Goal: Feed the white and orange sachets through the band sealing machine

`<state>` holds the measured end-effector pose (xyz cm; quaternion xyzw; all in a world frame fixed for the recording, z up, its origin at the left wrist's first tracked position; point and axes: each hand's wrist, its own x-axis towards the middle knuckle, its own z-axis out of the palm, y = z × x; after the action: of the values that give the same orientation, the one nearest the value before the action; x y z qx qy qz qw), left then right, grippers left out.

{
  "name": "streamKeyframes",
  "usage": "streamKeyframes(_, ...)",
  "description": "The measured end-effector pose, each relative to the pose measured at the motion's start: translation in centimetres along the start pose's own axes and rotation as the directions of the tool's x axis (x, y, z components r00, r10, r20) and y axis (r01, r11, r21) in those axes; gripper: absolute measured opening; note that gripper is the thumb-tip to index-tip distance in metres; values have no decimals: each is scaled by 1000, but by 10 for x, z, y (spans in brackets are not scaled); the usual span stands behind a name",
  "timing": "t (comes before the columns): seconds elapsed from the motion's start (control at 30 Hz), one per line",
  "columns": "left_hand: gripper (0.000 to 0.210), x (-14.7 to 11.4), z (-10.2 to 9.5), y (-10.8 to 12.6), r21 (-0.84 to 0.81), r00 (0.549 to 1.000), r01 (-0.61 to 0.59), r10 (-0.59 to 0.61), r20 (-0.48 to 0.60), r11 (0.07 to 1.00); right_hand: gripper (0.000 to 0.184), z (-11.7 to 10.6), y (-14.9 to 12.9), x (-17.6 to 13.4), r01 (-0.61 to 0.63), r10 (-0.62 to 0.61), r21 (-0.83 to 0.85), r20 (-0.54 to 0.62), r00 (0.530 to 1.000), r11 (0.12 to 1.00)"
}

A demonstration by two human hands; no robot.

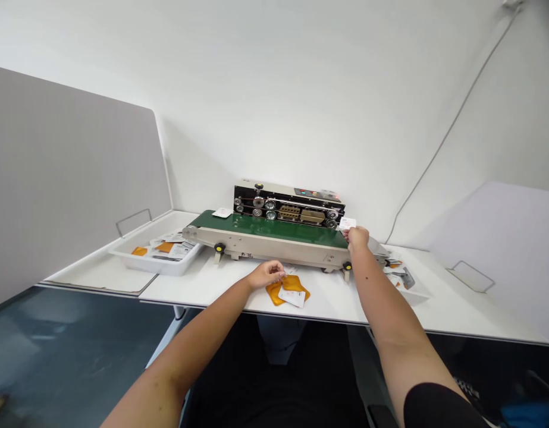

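Observation:
At the right end of a band sealing machine [289, 205], my right hand [358, 238] pinches a small white packet [347, 223] by its lower edge. The packet stands up beside the machine's infeed, above the green conveyor belt [274, 227]. Near the table's front, my left hand [267, 275] is closed, with thumb and fingertips together at the edge of an orange packet [292, 282]. Under and beside it lie other small packets, among them a white one [292, 296] with print. Another white packet [222, 212] lies flat on the belt's left end.
A white tray [167, 267] of mixed packets stands left of the conveyor. Behind my right forearm, a second tray [419, 289] holds more packets. Grey partitions [73, 172] flank the white table [198, 291]. A cable [452, 125] runs down the wall.

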<state>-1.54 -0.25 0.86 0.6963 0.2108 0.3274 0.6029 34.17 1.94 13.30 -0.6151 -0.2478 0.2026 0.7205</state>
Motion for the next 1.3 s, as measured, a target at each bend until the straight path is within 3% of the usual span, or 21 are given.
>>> streamKeyframes(0.17,51,0,0,0,20,1000,-4,4,-2,1000,16,33,8,-1,-133,136,-28,120,984,991)
streamKeyframes(0.33,48,2,-2,0,83,999,-33,33,-4,996,16,50,7,-4,-134,145,-72,184,972,988)
streamKeyframes(0.5,39,2,-3,1,221,992,-97,112,-54,970,8,46,1,-26,10,6,-118,132,991,993)
streamKeyframes(0.57,35,2,-3,1,285,991,-90,115,-70,954,21,37,4,-51,217,-212,-162,50,976,963)
streamKeyframes(0.6,33,2,-3,1,322,991,-84,113,-73,943,25,32,9,-67,357,-359,-199,26,933,913)
streamKeyframes(0.63,32,2,-2,1,359,991,-79,111,-70,930,28,27,16,-85,501,-508,-238,36,861,832)
streamKeyframes(0.7,30,2,-2,0,414,992,-84,114,-47,906,27,16,39,-123,700,-661,-248,231,714,670)
streamKeyframes(0.8,30,2,-2,-2,435,990,-113,137,-24,893,30,5,85,-171,814,-539,-158,677,501,560)
streamKeyframes(0.87,30,3,-3,-3,434,987,-122,154,-38,893,43,2,113,-189,836,-426,-180,793,435,518)
streamKeyframes(0.97,28,5,-4,-5,443,986,-120,158,-49,888,46,2,136,-195,824,-327,-265,824,463,500)
streamKeyframes(1.1,26,5,-4,-5,478,988,-103,146,-54,872,37,3,139,-189,798,-282,-262,838,467,542)
streamKeyframes(1.3,23,4,-3,1,495,988,-96,142,-56,864,48,-2,137,-185,699,-388,-268,676,626,663)
